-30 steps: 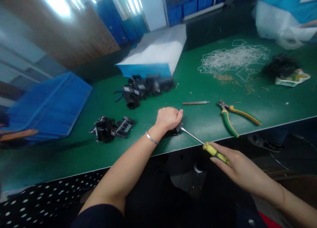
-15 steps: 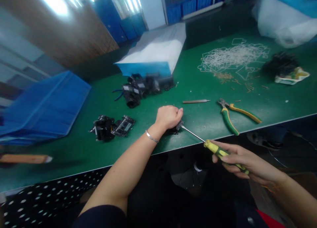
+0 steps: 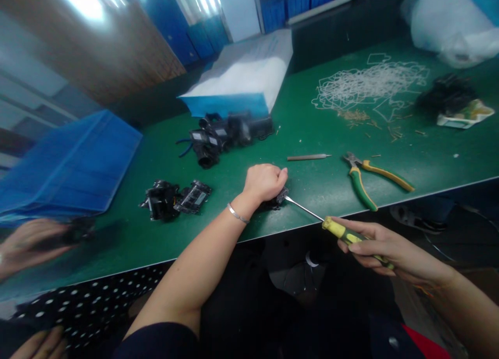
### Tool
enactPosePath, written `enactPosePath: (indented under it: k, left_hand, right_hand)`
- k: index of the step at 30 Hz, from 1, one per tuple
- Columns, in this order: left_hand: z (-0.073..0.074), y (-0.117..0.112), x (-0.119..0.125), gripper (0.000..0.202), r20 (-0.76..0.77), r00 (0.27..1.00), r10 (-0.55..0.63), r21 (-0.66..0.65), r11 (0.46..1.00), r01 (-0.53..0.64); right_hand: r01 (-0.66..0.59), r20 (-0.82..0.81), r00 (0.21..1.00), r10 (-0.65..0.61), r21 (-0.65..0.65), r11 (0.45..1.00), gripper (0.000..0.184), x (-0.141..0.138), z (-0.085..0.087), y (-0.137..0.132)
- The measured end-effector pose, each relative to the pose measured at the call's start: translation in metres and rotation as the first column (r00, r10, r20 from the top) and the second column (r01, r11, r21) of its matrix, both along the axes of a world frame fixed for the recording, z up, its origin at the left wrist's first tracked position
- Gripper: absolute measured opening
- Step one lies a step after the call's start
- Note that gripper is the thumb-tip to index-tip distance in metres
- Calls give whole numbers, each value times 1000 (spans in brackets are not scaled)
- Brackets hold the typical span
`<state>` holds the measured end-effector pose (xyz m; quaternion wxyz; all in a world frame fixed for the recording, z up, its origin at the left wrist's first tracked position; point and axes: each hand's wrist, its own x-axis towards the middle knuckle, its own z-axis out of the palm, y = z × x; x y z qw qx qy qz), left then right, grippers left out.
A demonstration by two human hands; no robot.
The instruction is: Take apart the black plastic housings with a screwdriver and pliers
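My left hand [image 3: 265, 182] is closed over a small black part [image 3: 279, 197] near the front edge of the green table [image 3: 319, 119], pressing it down. My right hand [image 3: 380, 244] grips the yellow handle of a screwdriver [image 3: 343, 233] just off the table edge. The thin metal shaft runs up and left, and its tip meets the black part under my left hand. Most of that part is hidden by my fingers.
Green-and-yellow pliers [image 3: 364, 174] and a thin metal rod [image 3: 307, 157] lie to the right. Black parts [image 3: 175, 199] sit to the left, more [image 3: 230, 132] behind, by a white-and-blue box [image 3: 241, 80]. A tangle of white wire [image 3: 366, 83] lies far right. Another person's hand [image 3: 31, 243] holds something dark at the left.
My right hand has curled tighter round the screwdriver handle and risen slightly. Another person's hand holding a dark object has come into view at the left edge.
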<state>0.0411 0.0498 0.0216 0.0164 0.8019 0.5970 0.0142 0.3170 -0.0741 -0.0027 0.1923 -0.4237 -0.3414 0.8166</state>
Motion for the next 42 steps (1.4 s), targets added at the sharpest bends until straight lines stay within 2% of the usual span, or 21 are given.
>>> enactPosePath:
  k: [10, 13, 16, 18, 21, 25, 29, 32, 37, 42]
  left_hand:
    - [-1, -1, 1, 60, -32, 999, 0, 36, 999, 1]
    - [-1, -1, 1, 60, -27, 1000, 9, 33, 999, -8]
    - [-1, -1, 1, 60, -16, 1000, 22, 16, 1000, -22]
    - [-1, -1, 1, 60, -10, 1000, 22, 8, 1000, -22]
    - [-1, 0, 0, 60, 1, 1000, 7, 15, 1000, -7]
    - [0, 0, 0, 59, 0, 1000, 8, 2, 1000, -8]
    - [0, 0, 0, 60, -4, 1000, 13, 6, 1000, -13]
    - [-1, 0, -1, 60, 1, 1000, 6, 16, 1000, -6]
    - [-3, 1, -1, 58, 5, 1000, -7, 20, 1000, 7]
    - [-3, 1, -1, 57, -4, 1000, 0, 21, 1000, 0]
  right_hand:
    - [-55, 37, 998, 54, 11, 998, 68, 1, 5, 8]
    - [-2, -40, 999, -1, -73, 997, 65, -2, 1, 0]
    - [54, -174, 980, -94, -221, 974, 57, -6, -7, -9]
    - [67, -236, 962, -136, -276, 959, 52, -8, -11, -13]
    - [87, -266, 950, -165, -281, 956, 48, -12, -14, -18]
    - [150, -259, 945, -200, -201, 968, 49, -13, -10, -27]
    - [106, -325, 925, -198, -279, 954, 33, -10, -7, -32]
    - [79, -371, 900, -227, -374, 924, 23, -9, -9, -30]
    - [35, -465, 840, -279, -467, 883, 20, -12, -14, -23]
    - [29, -450, 847, -283, -492, 870, 16, -13, -14, -21]
